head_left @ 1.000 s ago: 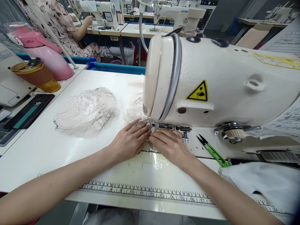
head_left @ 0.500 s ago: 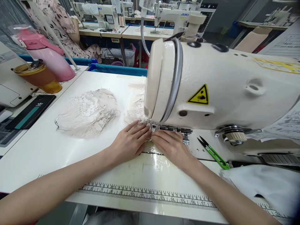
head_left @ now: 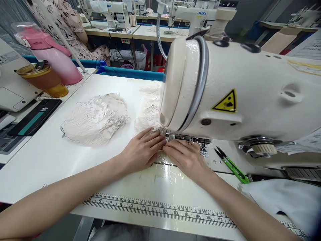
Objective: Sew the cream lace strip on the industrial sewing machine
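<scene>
Both flat, fingers spread: left hand (head_left: pixel 140 150) and right hand (head_left: pixel 186 156) pressing lace piece (head_left: pixel 150 115) beneath sewing machine (head_left: pixel 240 90) head

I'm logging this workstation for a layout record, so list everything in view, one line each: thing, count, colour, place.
sewing machine: one, cream, right of table
lace piece: one, pale, under both hands at the needle
lace pile: one, pale, left of the hands
thread snips: one, green and black, right of the hands
printed ruler: one, black marks, near table edge
white cloth: one, lower right
phone: one, black and teal, far left
pink bottle: one, upper left
brown cup: one, before the bottle
co-worker: one, patterned dress, background
left hand: flat on lace
right hand: flat on lace
</scene>
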{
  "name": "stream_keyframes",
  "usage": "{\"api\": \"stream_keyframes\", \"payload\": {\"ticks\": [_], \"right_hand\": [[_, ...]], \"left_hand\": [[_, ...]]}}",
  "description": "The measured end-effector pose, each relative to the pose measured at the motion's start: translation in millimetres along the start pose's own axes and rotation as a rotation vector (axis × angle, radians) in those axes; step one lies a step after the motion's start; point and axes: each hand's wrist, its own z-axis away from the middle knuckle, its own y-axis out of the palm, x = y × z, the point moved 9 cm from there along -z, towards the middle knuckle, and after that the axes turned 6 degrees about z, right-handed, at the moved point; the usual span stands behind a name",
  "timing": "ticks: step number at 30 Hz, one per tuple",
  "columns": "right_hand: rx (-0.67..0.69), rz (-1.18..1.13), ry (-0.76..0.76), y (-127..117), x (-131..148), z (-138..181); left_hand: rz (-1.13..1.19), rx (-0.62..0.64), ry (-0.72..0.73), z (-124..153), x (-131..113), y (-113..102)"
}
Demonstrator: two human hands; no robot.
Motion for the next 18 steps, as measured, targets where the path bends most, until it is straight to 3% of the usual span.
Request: {"api": "stream_keyframes", "payload": {"ticks": [18], "right_hand": [[0.006, -0.011, -0.005, 3.1, 1.5, 1.2]], "left_hand": [[-0.044, 0.038, 0.000, 2.3, -1.8, 4.3]]}}
